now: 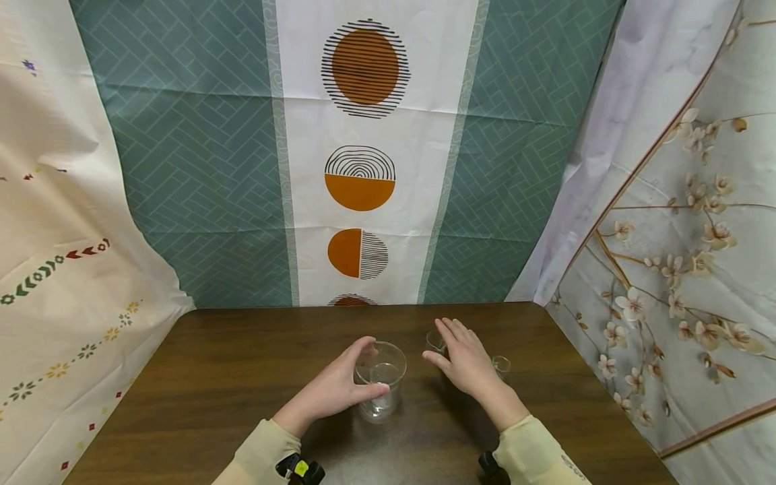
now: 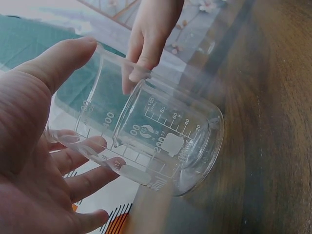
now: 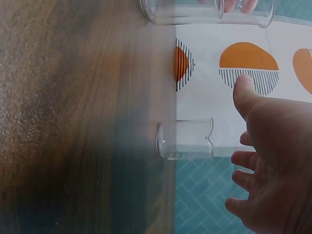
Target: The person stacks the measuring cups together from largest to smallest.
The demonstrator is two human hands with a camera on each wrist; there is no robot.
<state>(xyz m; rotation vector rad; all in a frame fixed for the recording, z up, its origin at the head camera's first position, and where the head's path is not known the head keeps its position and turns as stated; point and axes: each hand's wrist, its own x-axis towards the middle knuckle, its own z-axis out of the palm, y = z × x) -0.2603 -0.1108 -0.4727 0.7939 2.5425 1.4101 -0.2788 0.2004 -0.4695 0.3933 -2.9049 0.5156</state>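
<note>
A large clear glass beaker point(image 1: 380, 407) stands upright on the table, with white volume marks. Inside it sits a smaller beaker point(image 2: 161, 122) marked up to 100. My left hand point(image 1: 339, 384) is around the large beaker's upper part, thumb on the near side by the rim, fingers on the far side. To the right, my right hand point(image 1: 465, 357) hovers with fingers spread and nothing in its grasp. A small beaker point(image 3: 186, 140) stands just ahead of it, partly covered by the fingers in the head view.
Another tiny glass vessel point(image 1: 500, 365) stands right of my right wrist. The brown wooden table point(image 1: 242, 404) meets a hanging green and white cloth point(image 1: 376, 135) at its back edge. Patterned cloths hang on both sides.
</note>
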